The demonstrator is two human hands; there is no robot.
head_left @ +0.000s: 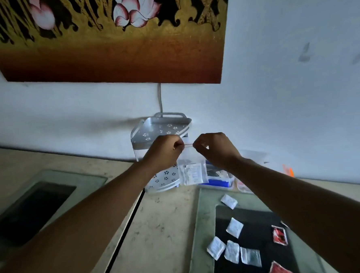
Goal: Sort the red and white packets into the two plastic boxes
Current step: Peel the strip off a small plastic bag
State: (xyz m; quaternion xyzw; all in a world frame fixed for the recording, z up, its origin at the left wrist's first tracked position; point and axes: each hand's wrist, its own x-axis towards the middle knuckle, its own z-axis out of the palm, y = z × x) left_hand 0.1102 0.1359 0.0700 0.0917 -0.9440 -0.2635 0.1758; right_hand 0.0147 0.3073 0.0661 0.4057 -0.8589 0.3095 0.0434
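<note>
**Wall and bench surroundings**

Large gold-and-rust lotus painting (110, 39) hung on pale wall (298, 87). Below, grey two-tier flower-patterned corner rack (161, 127) against wall, standing on beige speckled stone bench (155, 232). Grey cable (160, 97) dropping behind rack.

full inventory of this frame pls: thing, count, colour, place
clear bag: 1, transparent, white packets inside, held up by its top edge in front of the rack
white packets: 6 loose in view, on the dark glass panel, lower right
red packets: 2 clear, same panel, right of the white ones
plastic box: 1 clear-sided with blue inside, behind the bag; a second to its right, partly hidden
rack: 1, white, flower-pattern, two tiers, against the wall
painting: 1, gold and brown with pink flowers, on the wall
counter: 1, beige
left hand: fingers pinch the bag top
right hand: same, other side
</note>
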